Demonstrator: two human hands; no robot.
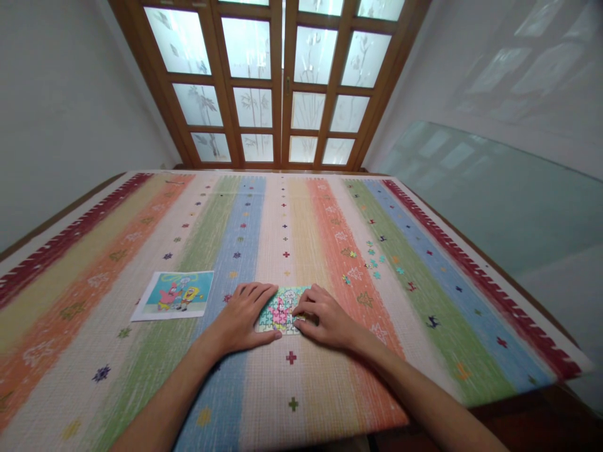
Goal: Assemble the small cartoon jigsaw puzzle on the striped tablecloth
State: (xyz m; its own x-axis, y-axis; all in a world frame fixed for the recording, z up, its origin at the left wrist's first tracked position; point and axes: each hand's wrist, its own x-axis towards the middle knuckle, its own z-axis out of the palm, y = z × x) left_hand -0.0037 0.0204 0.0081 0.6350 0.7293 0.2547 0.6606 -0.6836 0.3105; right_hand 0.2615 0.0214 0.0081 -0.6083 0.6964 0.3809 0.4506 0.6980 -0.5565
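Note:
A small, partly assembled jigsaw puzzle with pink and green cartoon colours lies on the striped tablecloth. My left hand rests flat on the puzzle's left edge, fingers spread. My right hand sits on its right side, fingertips pressing down on a piece near the lower right corner. Several loose puzzle pieces lie scattered to the right. A printed cartoon reference picture lies flat to the left of my left hand.
The table runs back to a wooden door with frosted glass panes. A glass panel stands along the right side. The table's front right corner drops off to a dark floor.

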